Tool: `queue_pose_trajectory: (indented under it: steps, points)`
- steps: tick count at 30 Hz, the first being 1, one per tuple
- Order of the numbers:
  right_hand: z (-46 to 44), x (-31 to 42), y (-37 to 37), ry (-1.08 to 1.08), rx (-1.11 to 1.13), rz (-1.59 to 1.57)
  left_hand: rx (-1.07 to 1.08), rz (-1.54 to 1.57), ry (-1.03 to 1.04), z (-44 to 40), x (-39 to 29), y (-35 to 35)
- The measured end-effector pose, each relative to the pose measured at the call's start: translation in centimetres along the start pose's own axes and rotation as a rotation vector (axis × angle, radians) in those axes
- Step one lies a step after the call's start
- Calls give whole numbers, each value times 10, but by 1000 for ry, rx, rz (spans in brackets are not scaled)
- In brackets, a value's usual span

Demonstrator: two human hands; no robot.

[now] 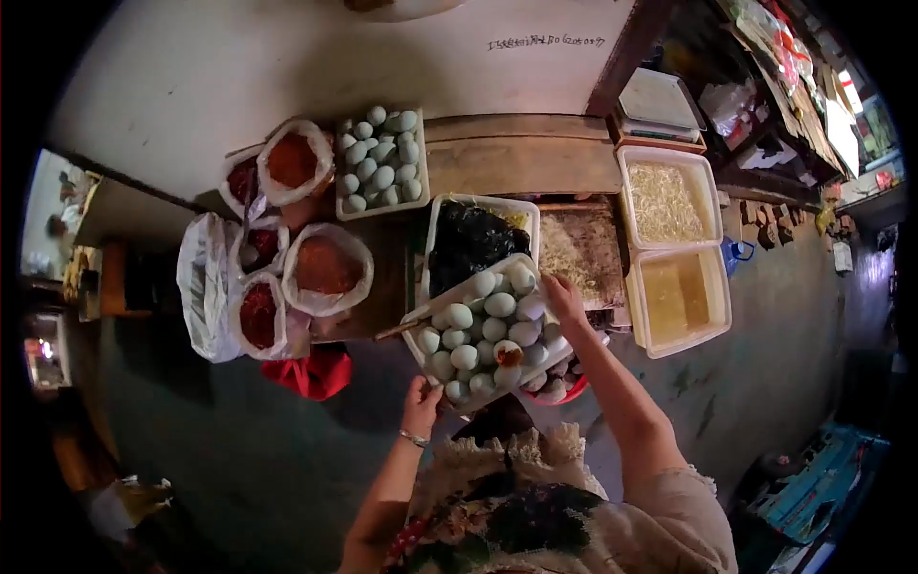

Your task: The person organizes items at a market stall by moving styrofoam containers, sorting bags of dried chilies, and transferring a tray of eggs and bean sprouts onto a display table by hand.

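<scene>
A white tray (409, 323) full of pale blue-green eggs (464, 356) is held between my hands, at a slant in front of my body. My left hand (420, 408), with a bracelet at the wrist, is closed on its near left corner. At the far right side, my right hand (564, 300) grips the edge; some fingers are hidden. One broken egg (509, 355) shows orange-brown inside. Just beyond lies a white bin (533, 218) lined with black plastic (478, 239), partly covered by the tray. A stick (392, 331) pokes out at the left.
A second egg tray (424, 196) stands at the back left. Bags of red powder (327, 265) and dried red peppers (258, 316) sit at the left. On the right are a noodle-like shredded-stuff bin (714, 191) and a yellowish-liquid bin (724, 297). A red basin (579, 390) is below the tray.
</scene>
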State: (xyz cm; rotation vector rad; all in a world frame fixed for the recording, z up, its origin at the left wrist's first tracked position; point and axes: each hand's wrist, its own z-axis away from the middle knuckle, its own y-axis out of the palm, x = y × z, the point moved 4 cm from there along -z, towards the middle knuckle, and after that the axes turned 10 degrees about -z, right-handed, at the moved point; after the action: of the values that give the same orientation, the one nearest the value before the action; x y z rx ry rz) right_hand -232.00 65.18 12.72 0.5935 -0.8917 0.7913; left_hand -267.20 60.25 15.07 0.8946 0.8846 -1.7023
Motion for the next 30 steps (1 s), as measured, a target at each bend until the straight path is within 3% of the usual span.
queue_pose_trajectory:
  steps: [2,4,8,12,14,16,18,20,21,23,24,26,27,30]
  points:
    - [-24,10,4,-16,2,156,40,-79,-40,-3,-17,10]
    - [-30,29,17,-1,31,128,109,-43,-310,-4,-16,20]
    - [-48,30,24,75,28,134,152,91,-238,-11,-14,30]
    - [-46,36,27,70,112,48,13,64,-297,-11,-13,31]
    - [-45,32,20,12,148,48,98,78,-348,-11,-21,31]
    - [-34,34,8,-112,6,97,137,93,-337,-12,-20,32]
    - [-12,24,-12,-91,-66,71,135,139,-368,-12,-22,34]
    - [28,24,-32,-357,-335,442,135,185,-396,-12,-25,33]
    - [50,12,-32,-355,-344,443,183,206,-397,-12,-29,32]
    - [88,-7,-16,-153,-137,-273,275,195,-375,-13,-34,29]
    - [107,-2,4,-59,66,-398,281,197,-375,-15,-29,25]
    - [135,-82,4,252,108,-447,397,138,-367,-19,-15,21]
    - [155,-62,33,344,100,-420,443,142,-372,-17,-30,20]
    - [163,-94,75,305,25,-673,523,81,-407,-18,-36,14]
